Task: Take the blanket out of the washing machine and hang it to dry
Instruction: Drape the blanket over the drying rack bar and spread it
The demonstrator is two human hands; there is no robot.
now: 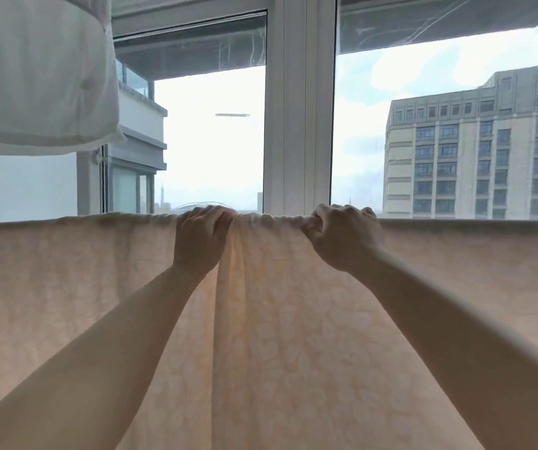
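Note:
A pale peach blanket (277,319) with a faint leaf pattern hangs as a wide sheet across the lower half of the view, its top edge folded over a horizontal line at window-sill height. My left hand (201,238) grips the bunched top edge just left of centre. My right hand (342,237) grips the same edge a little to the right, fingers curled over the fold. The fabric between the two hands is gathered into vertical folds. Whatever bar carries the blanket is hidden under the cloth.
A white padded quilt (37,76) hangs at the top left, above the blanket. Behind the blanket stands a large window with a white central frame (298,108); buildings and sky show through the glass.

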